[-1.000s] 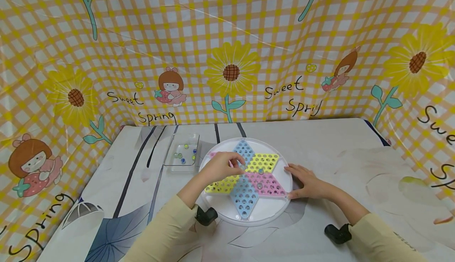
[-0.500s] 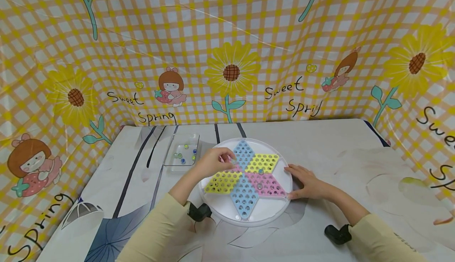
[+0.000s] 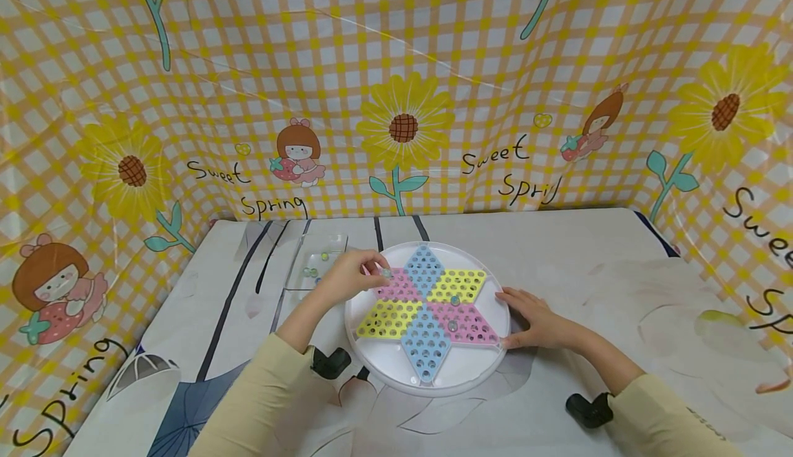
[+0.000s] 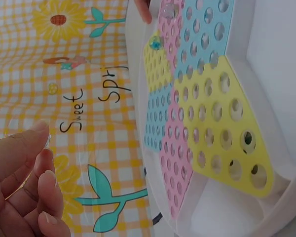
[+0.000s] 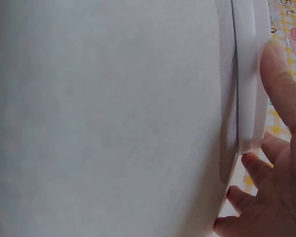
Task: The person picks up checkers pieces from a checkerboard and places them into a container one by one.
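My left hand (image 3: pixel 354 277) pinches a clear marble (image 3: pixel 386 273) between thumb and fingertips, above the upper-left pink section of a round Chinese checkers board (image 3: pixel 379 360). In the left wrist view only a sliver of that marble (image 4: pixel 48 141) shows between the fingers. My right hand (image 3: pixel 537 321) rests at the board's right rim with its fingers spread; the right wrist view has the thumb (image 5: pixel 278 81) against the white side wall. Two marbles sit in the board's holes: a blue-green one (image 3: pixel 455 300) on the yellow section and a clear one (image 3: pixel 452 326) on the right pink section.
Behind my left hand stands a clear plastic tray (image 3: pixel 296 264) with several marbles, partly covered by that hand. A patterned cloth (image 3: pixel 372 44) rises behind the table (image 3: pixel 557 243). Black wrist devices, including one (image 3: pixel 588 409) by the right sleeve, hang near the tabletop.
My left hand has moved from over the board's centre leftward and slightly back, carrying the clear marble, and now overlaps part of the tray. The right hand stays at the rim.
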Demonstrator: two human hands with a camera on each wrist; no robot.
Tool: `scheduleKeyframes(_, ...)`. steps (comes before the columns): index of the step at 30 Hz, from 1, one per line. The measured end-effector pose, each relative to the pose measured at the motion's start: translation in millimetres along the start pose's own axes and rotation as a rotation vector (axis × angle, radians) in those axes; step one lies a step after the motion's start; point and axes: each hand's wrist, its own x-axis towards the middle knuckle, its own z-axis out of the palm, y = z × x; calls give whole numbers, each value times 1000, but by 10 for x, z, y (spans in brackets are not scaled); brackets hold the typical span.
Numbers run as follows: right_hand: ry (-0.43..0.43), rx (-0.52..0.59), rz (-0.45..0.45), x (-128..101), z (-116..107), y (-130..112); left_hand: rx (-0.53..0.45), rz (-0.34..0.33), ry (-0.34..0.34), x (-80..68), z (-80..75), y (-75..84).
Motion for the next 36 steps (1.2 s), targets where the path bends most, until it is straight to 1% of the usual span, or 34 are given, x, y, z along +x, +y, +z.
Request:
scheduleKeyframes(7, 2, 9, -6, -14, -7, -28, -6, -38, 25, -15, -80, -96)
scheduleKeyframes(11, 0, 12, -1, -10, -2, 1, -21, -58, 40, -36, -127, -158)
scheduleKeyframes(15, 1, 10, 3, -9, 9, 28, -15, -83, 53, -53, -179, -200)
scheduleKeyframes(20, 5, 12, -13, -13, 9, 27, 8, -74, 66, -68, -249, -249)
scheduleKeyframes(22, 7, 11, -21, -18, 5, 19, 2, -71, 67, -72, -278, -272)
scheduleKeyframes(25, 9, 15, -21, -24, 2, 13, -5, -82, 68, -83, -327, -310)
scheduleKeyframes(29, 4, 18, -14, -26, -1, 7, -20, -114, 71, -100, -388, -353)
scheduleKeyframes(36, -2, 4, 13, -20, -7, -4, 1, -130, 86, -137, -464, -438)
